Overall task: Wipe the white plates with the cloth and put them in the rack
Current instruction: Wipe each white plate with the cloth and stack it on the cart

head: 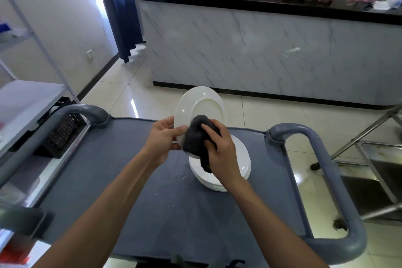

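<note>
A white plate [201, 105] stands tilted on edge above the grey cart top, its underside facing me. My left hand [162, 137] pinches its left rim between thumb and fingers. My right hand [219, 148] grips a dark grey cloth [195, 137] and presses it against the plate's lower part. Beneath my right hand lies a stack of white plates [241, 165] on the cart, partly hidden by hand and cloth. A black slatted rack [62, 135] sits on the shelf to the left of the cart.
The grey cart [165, 202] has raised handles at the left [87, 111] and right [322, 159]. A metal shelf unit [26, 102] stands at the left. A marble-fronted counter [261, 54] lies ahead, and a steel frame [369, 159] at the right.
</note>
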Motion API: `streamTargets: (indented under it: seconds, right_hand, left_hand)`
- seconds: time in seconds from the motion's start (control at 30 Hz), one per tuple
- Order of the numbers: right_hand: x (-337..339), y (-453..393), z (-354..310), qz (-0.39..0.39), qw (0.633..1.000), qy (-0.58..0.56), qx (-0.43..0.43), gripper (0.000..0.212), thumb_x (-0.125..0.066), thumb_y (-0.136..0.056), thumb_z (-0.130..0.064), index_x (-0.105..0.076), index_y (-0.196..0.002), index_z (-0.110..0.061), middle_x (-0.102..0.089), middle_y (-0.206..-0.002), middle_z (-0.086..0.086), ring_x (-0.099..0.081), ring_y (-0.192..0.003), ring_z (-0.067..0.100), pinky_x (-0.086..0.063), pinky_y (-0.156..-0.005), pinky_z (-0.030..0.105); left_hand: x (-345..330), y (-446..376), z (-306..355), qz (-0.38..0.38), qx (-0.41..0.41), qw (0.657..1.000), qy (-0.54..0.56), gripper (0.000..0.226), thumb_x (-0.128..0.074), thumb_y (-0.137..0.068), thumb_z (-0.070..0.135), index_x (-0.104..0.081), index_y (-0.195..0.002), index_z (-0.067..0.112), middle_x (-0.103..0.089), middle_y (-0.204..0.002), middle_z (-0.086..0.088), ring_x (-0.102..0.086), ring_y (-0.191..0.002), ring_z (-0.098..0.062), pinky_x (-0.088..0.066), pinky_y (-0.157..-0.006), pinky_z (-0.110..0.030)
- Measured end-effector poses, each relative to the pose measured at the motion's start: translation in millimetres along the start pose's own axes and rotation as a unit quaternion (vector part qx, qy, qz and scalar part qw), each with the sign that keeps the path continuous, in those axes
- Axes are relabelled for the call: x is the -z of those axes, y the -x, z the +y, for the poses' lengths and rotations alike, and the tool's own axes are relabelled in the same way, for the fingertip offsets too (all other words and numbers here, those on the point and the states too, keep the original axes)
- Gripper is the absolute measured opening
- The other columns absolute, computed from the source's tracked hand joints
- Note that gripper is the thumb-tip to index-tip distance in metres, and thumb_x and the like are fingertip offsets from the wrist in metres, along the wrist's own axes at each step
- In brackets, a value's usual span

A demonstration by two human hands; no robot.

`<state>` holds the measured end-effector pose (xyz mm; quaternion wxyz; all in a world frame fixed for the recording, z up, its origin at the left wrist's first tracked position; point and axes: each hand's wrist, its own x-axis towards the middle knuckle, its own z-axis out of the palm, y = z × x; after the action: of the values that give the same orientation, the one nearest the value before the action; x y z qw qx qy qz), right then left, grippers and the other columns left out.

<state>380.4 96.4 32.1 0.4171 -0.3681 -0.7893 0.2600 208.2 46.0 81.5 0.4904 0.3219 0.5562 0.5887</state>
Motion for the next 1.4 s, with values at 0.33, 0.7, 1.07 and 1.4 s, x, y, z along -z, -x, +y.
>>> streamTargets:
  seconds: [0.33,0.7,1.07,1.4]
  right_hand:
    - [13,-33,-11,0.096,0.994,-0.036,-0.050,0.041,-0.058,-0.097,-0.004,-0.061,-0.138,-0.013,-0.050,-0.145,0.003,-0.046,-0.135,0.016,-0.034,-0.115,0.023]
    - [14,-50,0,0.047,0.995,0.077,0.030,0.044,-0.045,-0.101,-0.018,-0.055,-0.143,-0.010,-0.048,-0.148,0.011,-0.046,-0.132,0.029,-0.038,-0.112,0.044]
    - [40,-71,15,0.062,0.988,-0.046,-0.131,0.036,-0.057,-0.100,-0.020,-0.063,-0.135,-0.013,-0.059,-0.134,0.002,-0.052,-0.122,0.012,-0.034,-0.101,0.005]
    - [50,-64,12,0.089,0.959,-0.141,-0.227,0.036,-0.060,-0.096,-0.030,-0.066,-0.131,-0.023,-0.064,-0.129,-0.006,-0.057,-0.121,0.010,-0.044,-0.110,0.034]
  left_hand:
    - [-13,7,-5,-0.030,-0.020,0.998,-0.050,0.028,-0.066,-0.089,-0.005,-0.071,-0.113,0.007,-0.076,-0.097,-0.015,-0.073,-0.080,-0.031,-0.060,-0.059,-0.040]
    - [-9,8,0,-0.040,-0.024,0.998,-0.042,0.027,-0.070,-0.085,-0.002,-0.073,-0.111,0.003,-0.075,-0.100,-0.020,-0.071,-0.085,-0.037,-0.061,-0.066,-0.045]
    - [-1,16,1,-0.025,-0.041,0.995,0.086,0.039,-0.070,-0.072,0.007,-0.073,-0.111,0.005,-0.072,-0.099,-0.016,-0.069,-0.083,-0.029,-0.060,-0.064,-0.039]
    - [-8,15,-1,0.036,-0.020,0.980,0.192,0.033,-0.063,-0.076,0.004,-0.075,-0.106,0.015,-0.073,-0.102,-0.008,-0.068,-0.086,-0.024,-0.059,-0.064,-0.037]
